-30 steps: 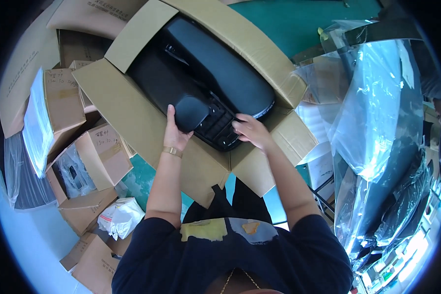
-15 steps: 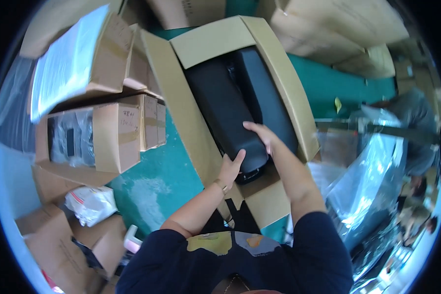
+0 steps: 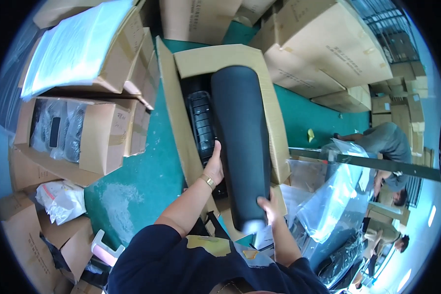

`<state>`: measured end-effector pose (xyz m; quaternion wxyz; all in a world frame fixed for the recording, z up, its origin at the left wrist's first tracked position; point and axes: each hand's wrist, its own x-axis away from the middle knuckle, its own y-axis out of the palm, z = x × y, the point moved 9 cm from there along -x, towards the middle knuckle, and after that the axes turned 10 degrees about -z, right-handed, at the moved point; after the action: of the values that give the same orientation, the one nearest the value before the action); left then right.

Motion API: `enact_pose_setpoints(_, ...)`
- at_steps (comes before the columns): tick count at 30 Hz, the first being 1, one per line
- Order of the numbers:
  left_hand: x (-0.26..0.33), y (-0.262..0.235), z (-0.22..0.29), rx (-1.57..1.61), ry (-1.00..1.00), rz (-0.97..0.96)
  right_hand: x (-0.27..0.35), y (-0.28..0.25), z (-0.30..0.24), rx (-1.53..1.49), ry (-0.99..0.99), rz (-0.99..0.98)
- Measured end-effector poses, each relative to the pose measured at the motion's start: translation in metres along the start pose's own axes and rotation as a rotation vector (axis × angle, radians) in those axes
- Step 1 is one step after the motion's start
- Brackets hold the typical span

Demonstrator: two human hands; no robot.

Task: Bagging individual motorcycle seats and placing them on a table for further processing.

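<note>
A long black padded seat (image 3: 241, 142), like one for a motorbike, is held between my two hands above the open cardboard box (image 3: 213, 58). My left hand (image 3: 214, 164) presses against its left side, thumb up along the edge. Near its lower end on the right, my right hand (image 3: 270, 206) grips the seat with the thumb on top; the other fingers are hidden behind it. Inside the box, to the left of the held seat, lies a black piece with a ribbed plastic underside (image 3: 201, 120).
Plastic wrapping (image 3: 323, 203) lies on the right beside a dark rail (image 3: 387, 166). Stacked cartons (image 3: 318, 49) stand behind. On the left are a carton with bubble-wrapped things (image 3: 103, 142) and a white bag (image 3: 63, 201). Other people (image 3: 385, 142) crouch at far right.
The seat on the right has come up out of the box and lies over its near edge. My left hand moved up its side; my right hand went down to the near end.
</note>
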<state>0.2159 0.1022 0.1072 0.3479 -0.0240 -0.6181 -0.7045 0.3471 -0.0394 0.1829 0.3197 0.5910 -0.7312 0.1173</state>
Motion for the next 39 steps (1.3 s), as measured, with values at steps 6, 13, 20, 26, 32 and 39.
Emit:
enact_pose_setpoints(6,0.002,0.073,-0.076,0.022,-0.272,-0.253,0.164,-0.048,0.034,0.617,-0.014,0.321)
enact_pose_setpoints(13,0.017,0.157,-0.194,0.043,-0.366,-0.459,0.267,-0.104,0.153,0.706,0.095,0.717)
enact_pose_setpoints(20,0.069,0.195,-0.343,-0.321,-0.452,-0.381,0.345,-0.141,0.206,0.362,-0.056,0.957)
enact_pose_setpoints(26,0.124,0.234,-0.454,-0.774,-0.509,-0.728,0.449,-0.138,0.234,0.353,-0.224,1.105)
enact_pose_setpoints(32,0.197,0.238,-0.545,-0.607,-0.835,-0.863,0.537,-0.112,0.181,1.031,-0.324,1.198)
enact_pose_setpoints(39,0.202,0.225,-0.57,-1.098,-0.77,-0.333,0.557,-0.12,0.185,1.083,-0.103,1.129)
